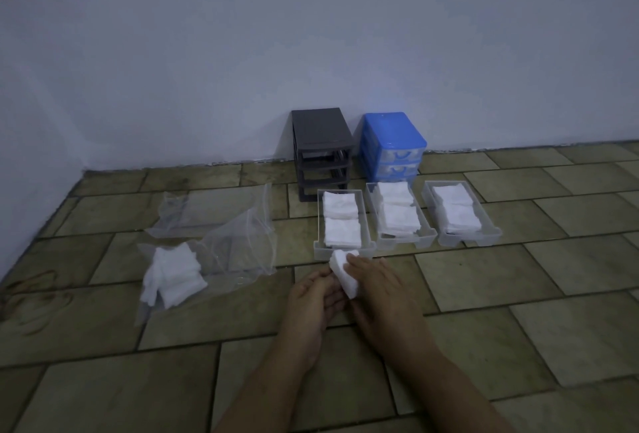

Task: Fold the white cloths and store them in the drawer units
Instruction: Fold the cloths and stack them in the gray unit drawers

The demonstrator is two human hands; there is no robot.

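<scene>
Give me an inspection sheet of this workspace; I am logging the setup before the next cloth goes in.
Surface: olive stone-tiled floor, stained at the left.
Job's things: three clear plastic drawers lie side by side on the floor, each with stacked folded white cloths; dark grey plastic drawer frame stands with empty slots; blue plastic drawer unit has drawers in; small folded white cloth held in both hands; loose pile of white cloths at left.
Clutter: clear plastic bags beside the pile.
Grippers: left hand holds the cloth from below; right hand has its fingers over it.
Cables: nothing seen.
Surroundings: plain pale wall.
</scene>
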